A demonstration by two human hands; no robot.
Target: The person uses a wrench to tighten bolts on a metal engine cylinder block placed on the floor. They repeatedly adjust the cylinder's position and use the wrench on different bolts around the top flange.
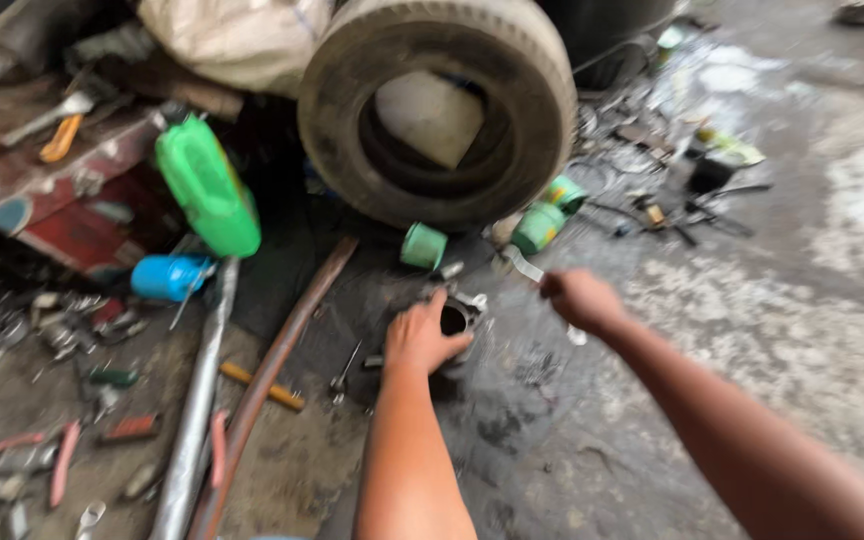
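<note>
My left hand [420, 338] rests on a dark metal cylinder part [455, 320] that sits on the oily floor, its fingers curled over the rim of the round opening. My right hand [580, 298] hovers just to the right of it, closed around a thin pale strip [524, 266] that sticks out to the left and below the fist. The frame is motion-blurred, so the strip's material is unclear.
A large tyre [439, 105] leans behind the part. Green cans [538, 226] and a green cup [423, 245] lie below it. A green jug [209, 186], a blue can [167, 276], a long metal pipe [195, 400], a brown bar [277, 360] and scattered tools lie left.
</note>
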